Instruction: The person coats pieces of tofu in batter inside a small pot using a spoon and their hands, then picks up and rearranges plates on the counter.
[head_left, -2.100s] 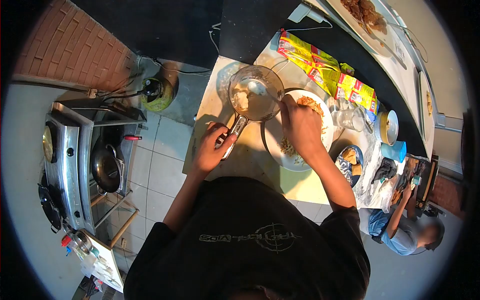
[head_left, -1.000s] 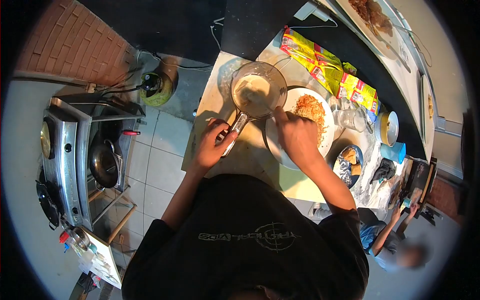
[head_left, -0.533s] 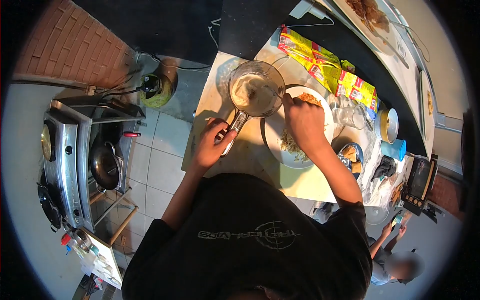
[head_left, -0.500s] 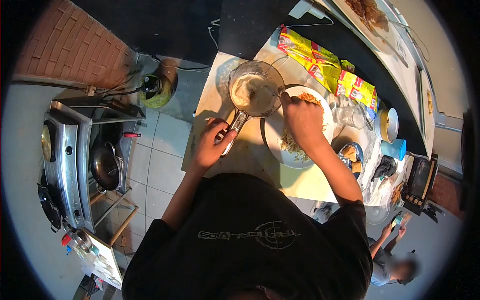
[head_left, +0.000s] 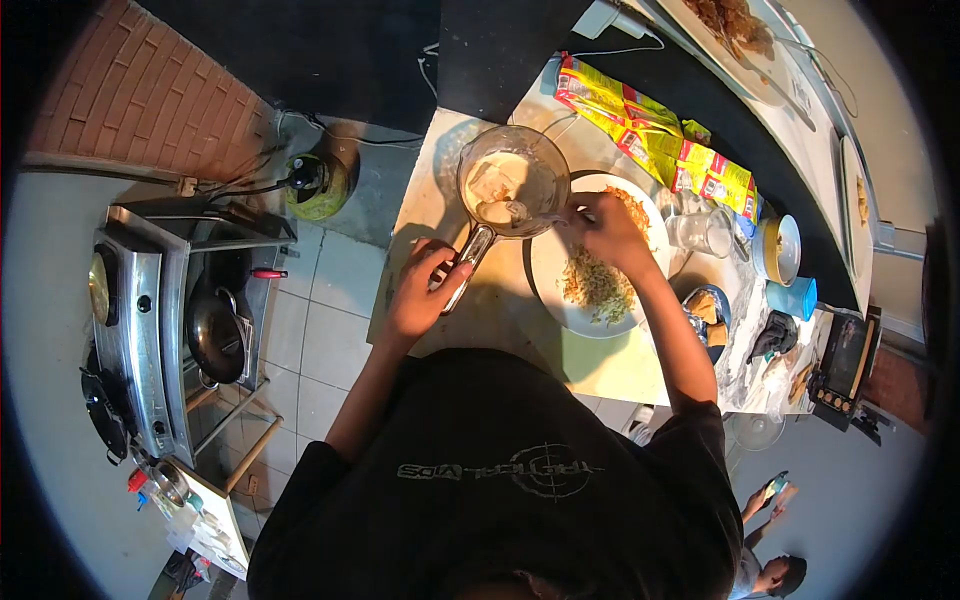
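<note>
My left hand [head_left: 428,290] is closed around the handle of a clear pitcher [head_left: 543,160]. A pale, creamy batter [head_left: 495,178] lies inside it. Over the pitcher's right rim, my right hand [head_left: 608,232] pinches a spoon, whose bowl [head_left: 503,211] dips into the batter; its handle is partly blurred. Beneath my right hand is a large white plate [head_left: 548,285]. It carries shredded orange vegetable [head_left: 632,204], partly covered by the hand, and a heap of chopped pale-green vegetable [head_left: 602,288].
Yellow-and-red packets [head_left: 655,135] lie along the back. A glass [head_left: 708,232], stacked bowls [head_left: 780,248], a blue cup [head_left: 795,297] and a dish of brown pieces [head_left: 706,318] stand right. A stove [head_left: 135,320] is left; another person [head_left: 765,560] is at lower right.
The spoon has moved within the batter, its bowl now showing near the pitcher's handle side. My right hand has shifted slightly down and right. My left hand stays on the handle.
</note>
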